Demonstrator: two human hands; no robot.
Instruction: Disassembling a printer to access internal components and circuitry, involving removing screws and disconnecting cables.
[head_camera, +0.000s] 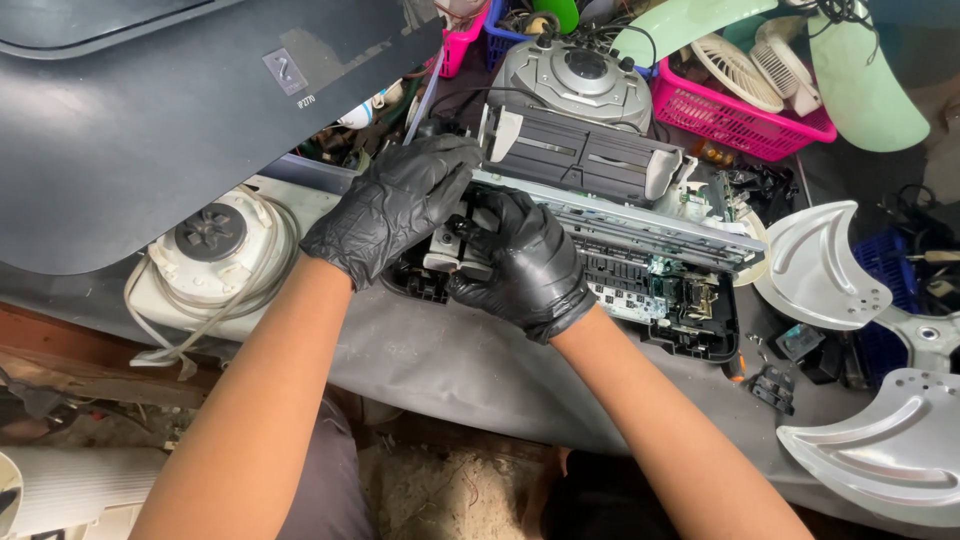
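Printer chassis, rigid yet fragile inside, is gripped at its left end by both gloved hands' fingers: left hand, right hand

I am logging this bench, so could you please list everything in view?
Printer: one, black and grey, opened, centre.
Cover: one, dark grey, top left.
Motor: one, white, with pale cord, left.
Round housing: one, silver, top centre.
Baskets: two seen, pink, top.
Fan blades: pale green, top right.
Metal blades: silver, right.
Crate: one, blue, right edge.
Left hand: black glove, on printer's left end.
Right hand: black glove, gripping printer parts.
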